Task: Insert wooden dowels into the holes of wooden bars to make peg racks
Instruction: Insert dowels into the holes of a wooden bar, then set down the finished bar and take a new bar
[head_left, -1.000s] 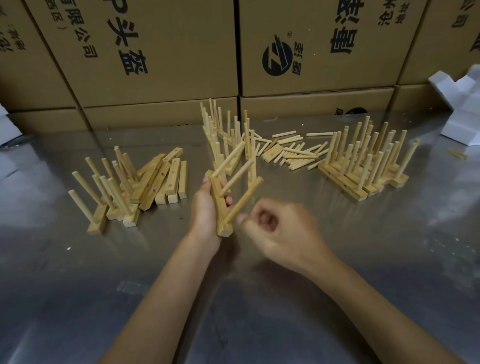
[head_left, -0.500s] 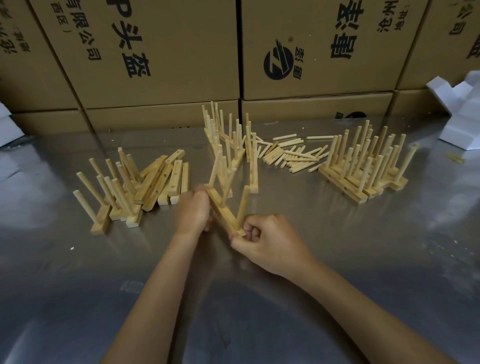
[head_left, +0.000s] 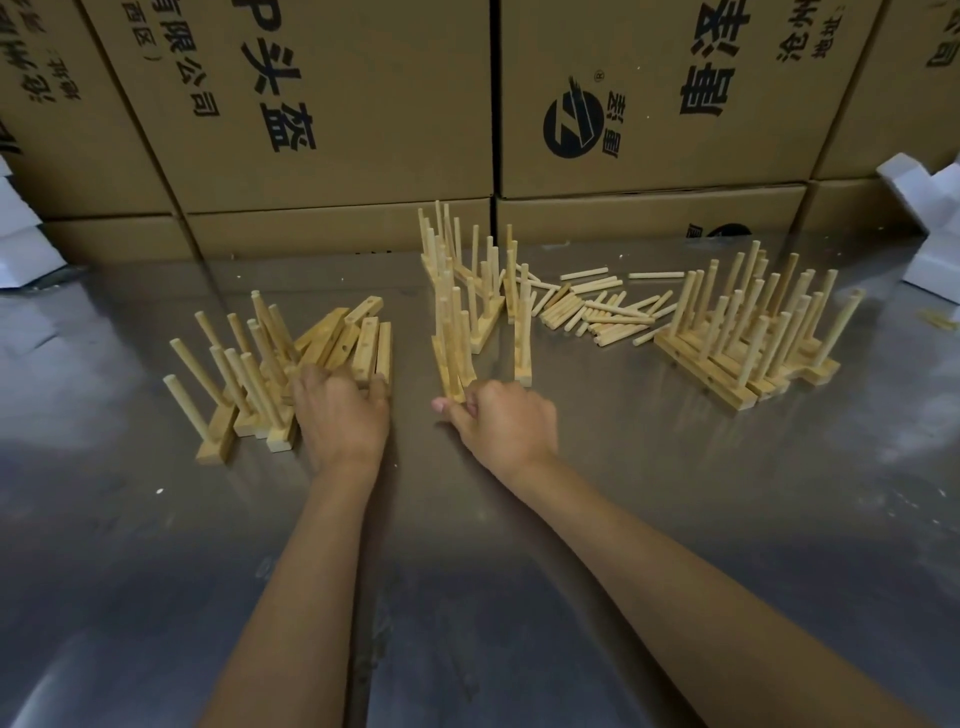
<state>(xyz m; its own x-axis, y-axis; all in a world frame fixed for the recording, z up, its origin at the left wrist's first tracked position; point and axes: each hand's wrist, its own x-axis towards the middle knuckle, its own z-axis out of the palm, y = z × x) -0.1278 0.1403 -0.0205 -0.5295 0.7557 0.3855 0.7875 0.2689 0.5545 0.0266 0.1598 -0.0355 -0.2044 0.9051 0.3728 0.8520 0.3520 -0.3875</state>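
Setting: grey metal table backed by stacked cardboard boxes.
Right hand: right hand, fingers curled round the near end of a finished peg rack that stands on the table with its dowels upright.
Rack axis: the bar runs away from the right hand, near end in the fingers, far end pointing toward the boxes.
Left hand: left hand, palm down, fingers reaching onto the pile of bare bars; whether they have closed on one cannot be told, since the fingertips are hidden.
Key relation: the bare bars lie just beyond the left hand's fingers, long axes running away and slightly right; this hand is much the nearer.
Loose dowels: loose dowels lie beyond and right of the right hand, the nearer one to them.
Judgement: next step is likely lifting a bare bar.
Far right: another cluster of racks.
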